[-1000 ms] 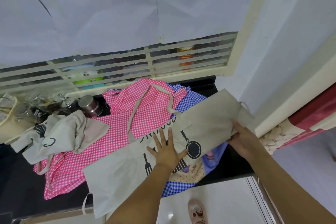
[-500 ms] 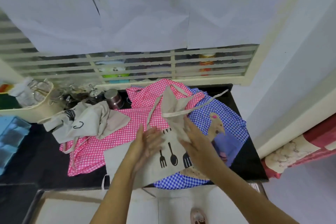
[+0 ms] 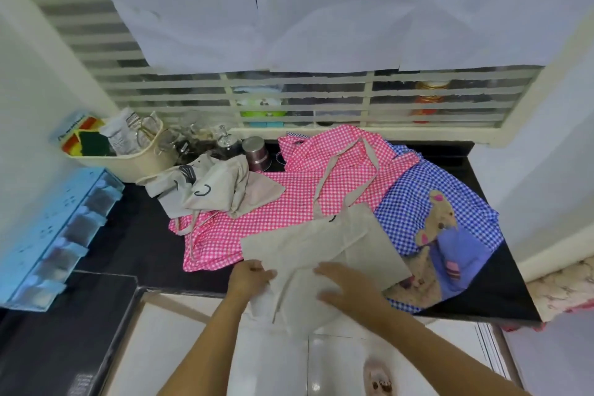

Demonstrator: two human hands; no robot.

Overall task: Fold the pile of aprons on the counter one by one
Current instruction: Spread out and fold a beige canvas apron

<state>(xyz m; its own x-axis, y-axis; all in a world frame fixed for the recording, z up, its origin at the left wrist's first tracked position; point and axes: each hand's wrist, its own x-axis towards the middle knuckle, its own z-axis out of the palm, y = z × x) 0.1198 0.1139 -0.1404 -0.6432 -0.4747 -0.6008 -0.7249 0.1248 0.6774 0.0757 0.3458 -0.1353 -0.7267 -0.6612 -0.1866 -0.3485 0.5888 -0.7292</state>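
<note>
A beige apron (image 3: 328,244) lies folded at the counter's front edge, plain side up, part of it hanging over the edge. My left hand (image 3: 249,278) grips its left front edge. My right hand (image 3: 348,288) lies flat on the cloth with fingers spread. Under it spread a pink checked apron (image 3: 289,196) and a blue checked apron (image 3: 450,222) with a bear picture. A second beige apron (image 3: 209,190) sits crumpled at the back left.
The black counter (image 3: 488,292) ends at a wall on the right. A cream basket (image 3: 135,154) of odds and ends, glass jars (image 3: 205,141) and a steel cup (image 3: 255,151) stand at the back. A blue drawer unit (image 3: 54,235) sits on the left.
The beige apron's top and straps have been folded down onto its body, hiding the cutlery print. Both hands moved back to the front edge. The view swung left.
</note>
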